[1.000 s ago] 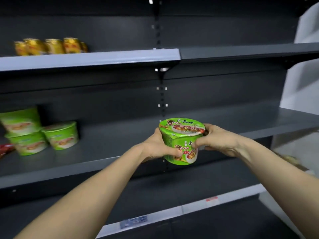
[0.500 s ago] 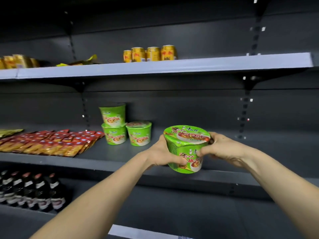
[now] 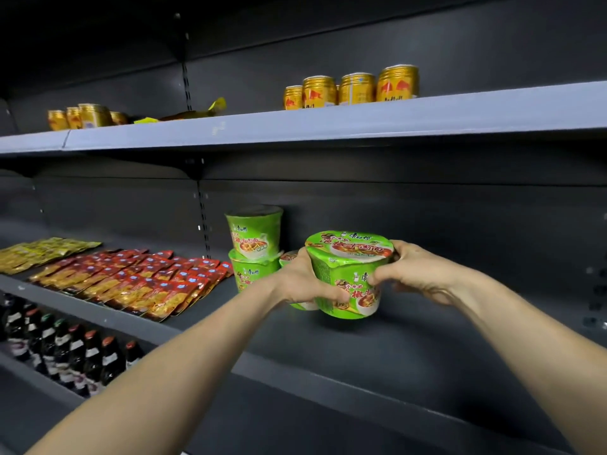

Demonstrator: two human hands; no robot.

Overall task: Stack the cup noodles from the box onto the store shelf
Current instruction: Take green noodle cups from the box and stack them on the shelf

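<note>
Two bare hands hold one cup noodle [image 3: 349,274] above the dark middle shelf [image 3: 361,362], just right of and nearer than the cups already there.

It probably weighs little. Its thin wall would likely dent under a hard squeeze, and the glossy film looks slippery. The two sides of the wall, under the wider rim, seem the safest hold.

The left hand [image 3: 302,284] and right hand [image 3: 423,274] grip it there, their fingers [image 3: 384,277] curled round opposite sides.

The cup is bright green and tapers downward. It has a sealed lid with red lettering and a picture of noodles in a bowl.

To the left, a stacked pair of cups [image 3: 254,234] stands against the back wall, with a third cup [image 3: 289,257] partly hidden behind the left hand. Red snack packets [image 3: 138,284] lie further left.
</note>
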